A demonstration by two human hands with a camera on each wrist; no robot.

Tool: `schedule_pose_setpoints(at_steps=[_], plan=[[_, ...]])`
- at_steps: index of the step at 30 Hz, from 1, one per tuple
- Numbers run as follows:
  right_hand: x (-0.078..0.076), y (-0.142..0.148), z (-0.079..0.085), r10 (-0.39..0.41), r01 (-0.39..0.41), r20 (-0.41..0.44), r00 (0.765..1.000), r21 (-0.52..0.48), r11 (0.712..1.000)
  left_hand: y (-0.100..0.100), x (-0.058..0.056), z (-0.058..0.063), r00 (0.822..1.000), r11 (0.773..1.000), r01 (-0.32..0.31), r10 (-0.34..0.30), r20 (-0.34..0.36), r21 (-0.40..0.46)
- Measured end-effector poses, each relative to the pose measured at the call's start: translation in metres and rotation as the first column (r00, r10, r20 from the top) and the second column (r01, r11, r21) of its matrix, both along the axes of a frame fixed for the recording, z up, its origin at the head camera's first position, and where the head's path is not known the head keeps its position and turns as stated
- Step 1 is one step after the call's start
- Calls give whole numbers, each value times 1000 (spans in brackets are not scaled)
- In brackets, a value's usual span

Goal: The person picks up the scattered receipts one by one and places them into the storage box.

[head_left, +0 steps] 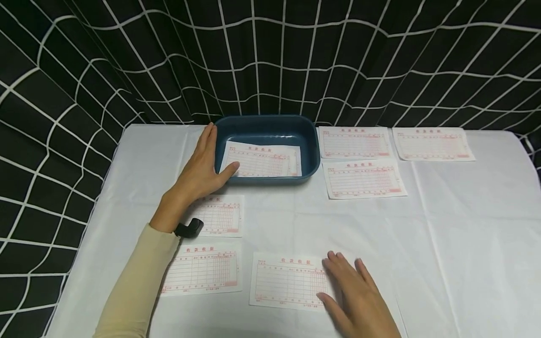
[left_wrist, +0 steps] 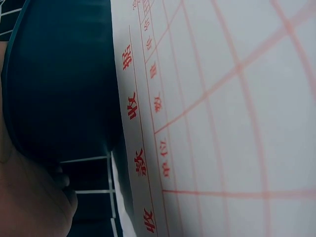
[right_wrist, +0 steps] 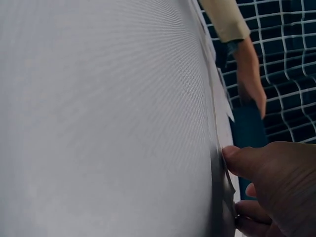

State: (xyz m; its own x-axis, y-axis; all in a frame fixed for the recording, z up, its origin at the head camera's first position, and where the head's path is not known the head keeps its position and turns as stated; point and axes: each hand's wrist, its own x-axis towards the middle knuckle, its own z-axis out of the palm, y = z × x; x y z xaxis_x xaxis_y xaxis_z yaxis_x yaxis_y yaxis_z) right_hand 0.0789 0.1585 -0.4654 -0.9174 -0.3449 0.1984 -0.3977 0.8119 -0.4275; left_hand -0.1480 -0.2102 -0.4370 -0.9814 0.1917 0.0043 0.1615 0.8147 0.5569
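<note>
A dark blue plastic bin [head_left: 270, 180] stands at the back of the table, with printed paper slips [head_left: 258, 162] lying inside. My left hand [head_left: 203, 171] holds its left front corner: the fingers lie along the outer left wall and the thumb reaches over the front rim. Seen from the left wrist, the hand [left_wrist: 34, 197] is against the bin [left_wrist: 59, 84]. Near the front, my right hand [head_left: 359, 295] has its fingers spread over the right end of a red-printed receipt slip [head_left: 289, 281]. Whether the fingertips press the paper is hard to tell.
Under and beside my left forearm lie two more slips, an upper one [head_left: 221, 216] and a lower one [head_left: 207, 270]. Three slips, among them one at the far right [head_left: 433, 143], lie right of the bin. A black curtain with white grid lines [head_left: 274, 56] hangs behind the white-covered table [head_left: 473, 244].
</note>
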Motion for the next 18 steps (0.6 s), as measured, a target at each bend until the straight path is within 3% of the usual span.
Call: schedule_pose_setpoints(at_steps=[12, 18], plan=[[4, -4, 1, 1, 2, -69, 998, 39, 999, -1, -1, -3, 1000, 1000, 0, 0, -16, 10], [9, -8, 3, -87, 86, -99, 991, -21, 996, -1, -1, -2, 1000, 1000, 0, 1, -18, 8]])
